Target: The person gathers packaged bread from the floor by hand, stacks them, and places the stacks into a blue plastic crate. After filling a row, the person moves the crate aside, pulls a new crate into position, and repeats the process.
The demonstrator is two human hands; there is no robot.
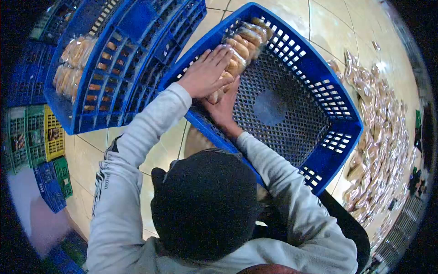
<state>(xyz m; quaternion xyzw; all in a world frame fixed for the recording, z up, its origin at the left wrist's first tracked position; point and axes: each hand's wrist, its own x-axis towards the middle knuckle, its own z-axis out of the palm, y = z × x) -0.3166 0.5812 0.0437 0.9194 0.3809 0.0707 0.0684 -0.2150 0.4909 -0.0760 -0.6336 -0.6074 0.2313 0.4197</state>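
A row of bread rolls in clear plastic bags [244, 48] lies along the left wall of a blue plastic crate [337, 112]. My left hand [207, 73] rests over the near part of the row, its fingers stretched out flat across the bags and its thumb apart. Just below it, my right hand [223, 107] is around the nearest bag of bread rolls [214, 97], thumb on one side and fingers on the other. Part of that bag is hidden under both hands. The crate's mesh floor shows to the right of the row.
At the left stand stacked blue crates [137, 20], one holding bagged bread rolls [75, 52]. Green crates [32, 132] and a yellow crate [54, 132] are farther left. Many bagged breads [381, 123] cover the tiled floor at right. A black cap [205, 205] fills the lower middle.
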